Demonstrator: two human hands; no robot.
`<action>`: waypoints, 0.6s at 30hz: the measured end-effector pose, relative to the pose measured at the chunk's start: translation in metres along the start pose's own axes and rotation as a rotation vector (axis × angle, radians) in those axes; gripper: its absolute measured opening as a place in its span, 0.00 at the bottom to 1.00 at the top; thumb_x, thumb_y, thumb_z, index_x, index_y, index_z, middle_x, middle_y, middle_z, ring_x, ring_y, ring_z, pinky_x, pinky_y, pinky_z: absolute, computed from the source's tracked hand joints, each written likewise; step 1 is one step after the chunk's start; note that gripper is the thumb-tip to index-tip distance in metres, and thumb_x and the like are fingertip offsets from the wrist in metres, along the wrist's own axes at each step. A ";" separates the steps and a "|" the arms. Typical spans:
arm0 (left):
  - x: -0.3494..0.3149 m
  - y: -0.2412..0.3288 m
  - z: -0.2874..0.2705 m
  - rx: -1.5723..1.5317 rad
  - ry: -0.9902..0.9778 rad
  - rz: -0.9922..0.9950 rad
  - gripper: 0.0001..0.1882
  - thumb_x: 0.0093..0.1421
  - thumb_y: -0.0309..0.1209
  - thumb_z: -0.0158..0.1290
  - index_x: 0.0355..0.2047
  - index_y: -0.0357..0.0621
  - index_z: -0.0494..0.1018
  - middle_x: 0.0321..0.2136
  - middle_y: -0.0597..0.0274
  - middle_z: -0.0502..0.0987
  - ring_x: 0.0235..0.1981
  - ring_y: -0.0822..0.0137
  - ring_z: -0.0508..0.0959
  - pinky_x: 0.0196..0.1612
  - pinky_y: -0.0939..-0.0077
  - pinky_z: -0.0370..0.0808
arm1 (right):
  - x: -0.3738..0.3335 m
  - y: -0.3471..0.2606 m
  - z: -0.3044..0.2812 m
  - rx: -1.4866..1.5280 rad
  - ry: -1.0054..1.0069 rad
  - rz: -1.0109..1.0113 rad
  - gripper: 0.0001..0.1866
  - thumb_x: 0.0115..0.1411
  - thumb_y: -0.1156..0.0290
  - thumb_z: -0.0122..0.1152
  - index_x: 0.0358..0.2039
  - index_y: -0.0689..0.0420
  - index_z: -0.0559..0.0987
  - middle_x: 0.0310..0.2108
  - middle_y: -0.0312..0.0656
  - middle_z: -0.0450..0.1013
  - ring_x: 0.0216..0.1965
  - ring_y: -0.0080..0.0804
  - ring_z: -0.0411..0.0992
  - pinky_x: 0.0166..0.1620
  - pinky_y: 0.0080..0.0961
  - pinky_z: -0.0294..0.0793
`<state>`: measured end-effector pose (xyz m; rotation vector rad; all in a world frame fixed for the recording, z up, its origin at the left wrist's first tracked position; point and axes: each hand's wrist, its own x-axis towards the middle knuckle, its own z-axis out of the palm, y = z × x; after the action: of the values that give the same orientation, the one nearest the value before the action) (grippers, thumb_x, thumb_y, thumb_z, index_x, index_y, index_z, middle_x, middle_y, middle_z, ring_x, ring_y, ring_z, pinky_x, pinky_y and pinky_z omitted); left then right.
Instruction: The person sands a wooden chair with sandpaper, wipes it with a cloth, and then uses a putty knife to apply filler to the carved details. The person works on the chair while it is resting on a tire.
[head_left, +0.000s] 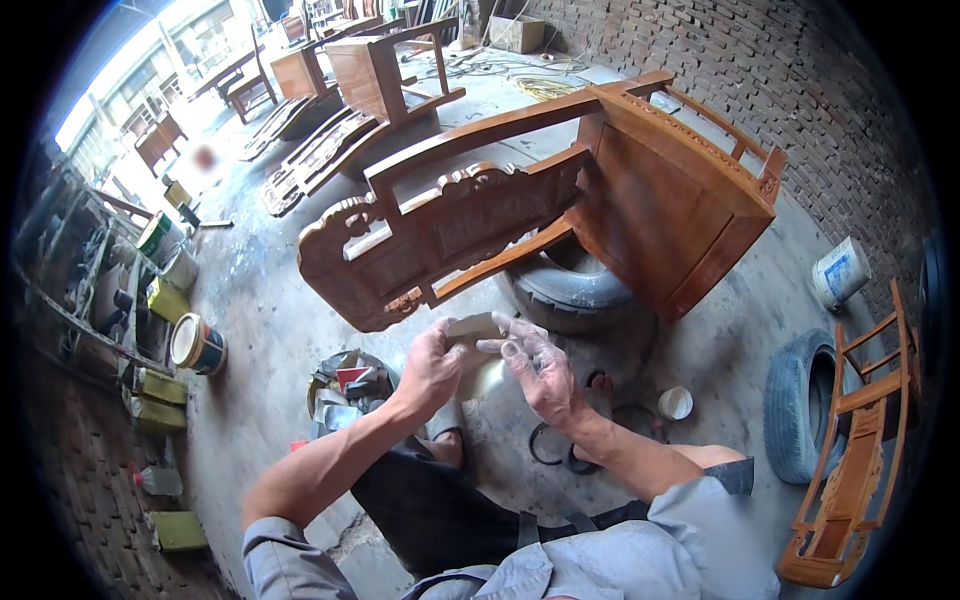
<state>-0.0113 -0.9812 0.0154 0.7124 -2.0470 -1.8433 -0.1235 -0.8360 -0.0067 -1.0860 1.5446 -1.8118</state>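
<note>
A thin grey-brown sheet that looks like sandpaper is held up in front of me. My left hand pinches its left side between thumb and fingers. At its right edge, the dusty fingers of my right hand grip the corner, with the thumb standing apart. Beyond my hands, a carved wooden chair lies tipped over, its backrest stretching left and its underside propped on a tyre. Below the sheet is a pale, shiny patch whose kind I cannot make out.
Left of my legs sits a container of mixed scraps. A paint bucket and yellow cans line the left side. On the right are a white bucket, another tyre, a small wooden chair and a white cup.
</note>
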 end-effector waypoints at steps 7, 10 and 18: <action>0.010 -0.038 0.008 0.256 -0.048 0.127 0.13 0.68 0.23 0.42 0.51 0.37 0.66 0.37 0.60 0.74 0.38 0.71 0.74 0.43 0.76 0.72 | 0.030 0.009 -0.031 0.293 -0.237 0.417 0.32 0.67 0.64 0.53 0.66 0.67 0.58 0.53 0.45 0.74 0.58 0.24 0.65 0.62 0.26 0.58; 0.007 -0.028 0.009 0.241 -0.086 -0.043 0.12 0.68 0.24 0.43 0.50 0.36 0.67 0.37 0.59 0.73 0.39 0.71 0.73 0.45 0.76 0.71 | 0.035 0.008 -0.036 0.582 -0.273 0.641 0.28 0.67 0.63 0.52 0.62 0.66 0.65 0.53 0.41 0.74 0.56 0.24 0.67 0.61 0.24 0.60; 0.017 -0.027 -0.002 -0.282 -0.118 -0.376 0.09 0.66 0.27 0.50 0.44 0.35 0.73 0.35 0.60 0.79 0.33 0.69 0.79 0.37 0.73 0.78 | 0.041 0.016 -0.021 0.120 -0.449 0.347 0.28 0.67 0.60 0.55 0.59 0.69 0.66 0.53 0.44 0.73 0.55 0.29 0.70 0.61 0.26 0.64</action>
<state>-0.0197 -0.9933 -0.0126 0.9782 -1.7525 -2.3722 -0.1647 -0.8606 -0.0127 -1.0081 1.2450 -1.3016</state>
